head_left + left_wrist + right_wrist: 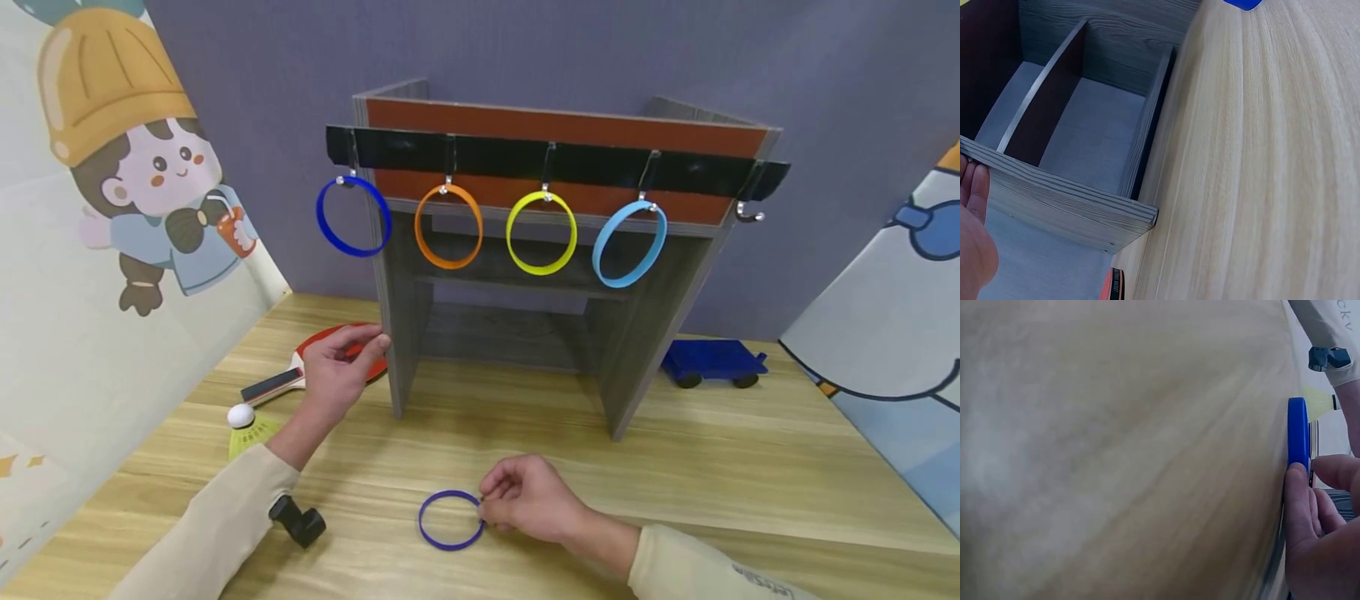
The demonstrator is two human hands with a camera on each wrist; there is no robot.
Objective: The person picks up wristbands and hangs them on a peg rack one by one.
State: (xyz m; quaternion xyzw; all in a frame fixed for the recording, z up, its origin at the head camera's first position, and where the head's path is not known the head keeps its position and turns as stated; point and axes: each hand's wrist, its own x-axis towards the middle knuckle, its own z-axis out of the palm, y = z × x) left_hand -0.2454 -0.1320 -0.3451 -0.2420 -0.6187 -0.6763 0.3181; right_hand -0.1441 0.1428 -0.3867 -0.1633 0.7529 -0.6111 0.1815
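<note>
My right hand [532,504] pinches the right edge of a thin dark blue ring [429,535] low over the tabletop. In the right wrist view the blue ring [1297,428] appears edge-on at my fingertips. My left hand [337,367] has its fingers at the left side panel of a grey wooden shelf [395,333]. Seen from the left wrist, those fingers [977,194] lie against the panel's outer face. Along the shelf's black strip [495,156], hooks bear a blue ring [386,212], an orange ring [480,229], a yellow ring [574,233] and a light blue ring [660,246]. A metal hook [750,215] sticks out at the strip's right end.
A red table tennis paddle [273,387] lies left of the shelf, partly behind my left hand. Nearer stands a yellow shuttlecock [251,433]. A blue toy cart [712,362] is right of the shelf. Walls border the wooden table [750,475] at back and sides.
</note>
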